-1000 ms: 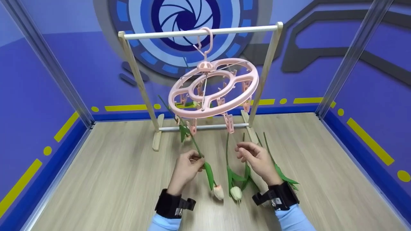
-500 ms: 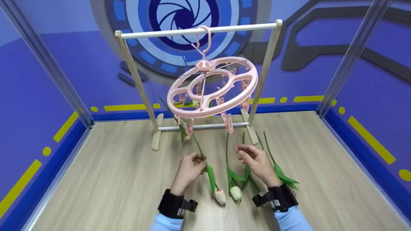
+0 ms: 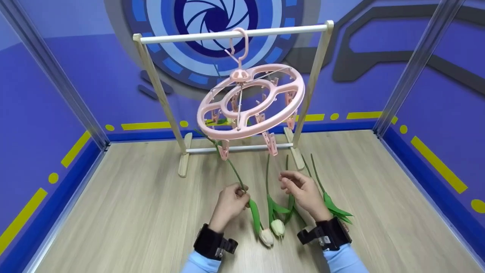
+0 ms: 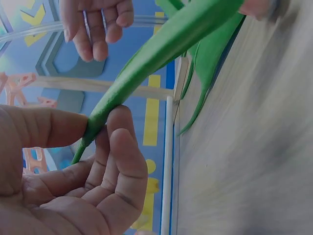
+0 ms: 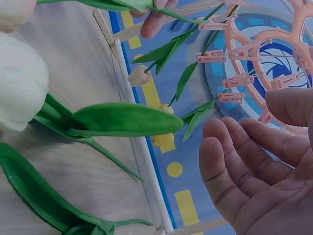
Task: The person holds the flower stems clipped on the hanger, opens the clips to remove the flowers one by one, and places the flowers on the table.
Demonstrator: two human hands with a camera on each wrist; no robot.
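In the head view, my left hand [image 3: 231,203] pinches the green stem of a pale tulip [image 3: 266,237], its bloom pointing toward me. Thumb and fingers close on the stem just where the leaf [image 4: 146,54] begins, as the left wrist view shows. My right hand [image 3: 305,191] is held over other tulips, fingers loosely bent, nothing in them. Beneath and between the hands lies a white tulip [image 3: 277,228] on the table. Beyond both hands hangs a pink round clip hanger [image 3: 231,135], tilted, with clips [image 3: 270,143] dangling from it.
A rack with a white top bar [image 3: 189,36] and wooden legs carries the hanger. More tulip leaves [image 3: 335,207] lie under and right of my right wrist. The right wrist view shows a pinkish tulip [image 5: 139,76] and yellow blooms [image 5: 164,139] hanging near the clips.
My left hand has shifted right and slightly toward me, carrying the tulip, whose bloom now sits closer to the white one. The right hand stays nearly still.
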